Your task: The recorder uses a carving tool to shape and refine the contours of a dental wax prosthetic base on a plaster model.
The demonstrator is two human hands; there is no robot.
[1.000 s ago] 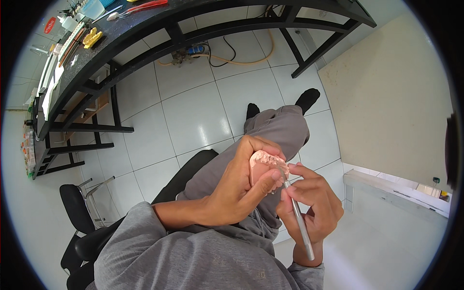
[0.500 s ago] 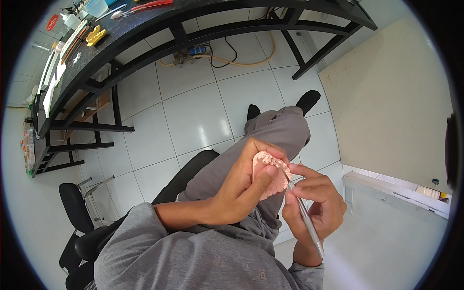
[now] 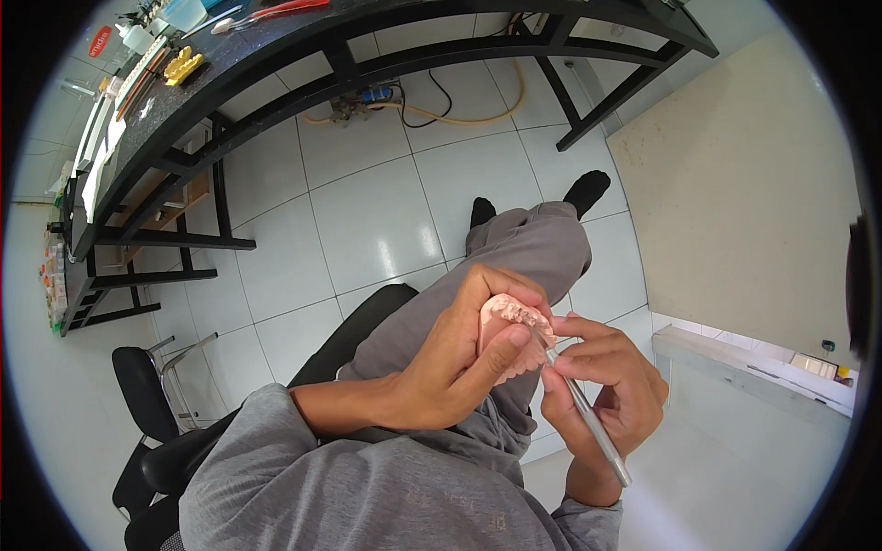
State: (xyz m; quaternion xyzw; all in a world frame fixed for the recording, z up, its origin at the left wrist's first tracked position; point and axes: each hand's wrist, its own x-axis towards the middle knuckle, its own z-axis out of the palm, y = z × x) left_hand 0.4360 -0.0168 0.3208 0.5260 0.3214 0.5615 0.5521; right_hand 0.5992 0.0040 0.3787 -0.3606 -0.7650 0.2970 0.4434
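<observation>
The left hand (image 3: pixel 446 372) grips a pink dental cast (image 3: pixel 492 327) over the grey trousers (image 3: pixel 533 241); the right hand (image 3: pixel 614 378) pinches a metal carving tool (image 3: pixel 593 421), its tip at the teeth; a slip could chip them or nick the left thumb (image 3: pixel 501 356).

The left fingers (image 3: pixel 503 352) partly hide the pink dental model (image 3: pixel 496 317).

Bright, glare on floor (image 3: pixel 372 216), bowed edges

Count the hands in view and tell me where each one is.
2: the left hand holds the pink dental cast above the lap; the right hand, to its right, holds the silver tool.
</observation>
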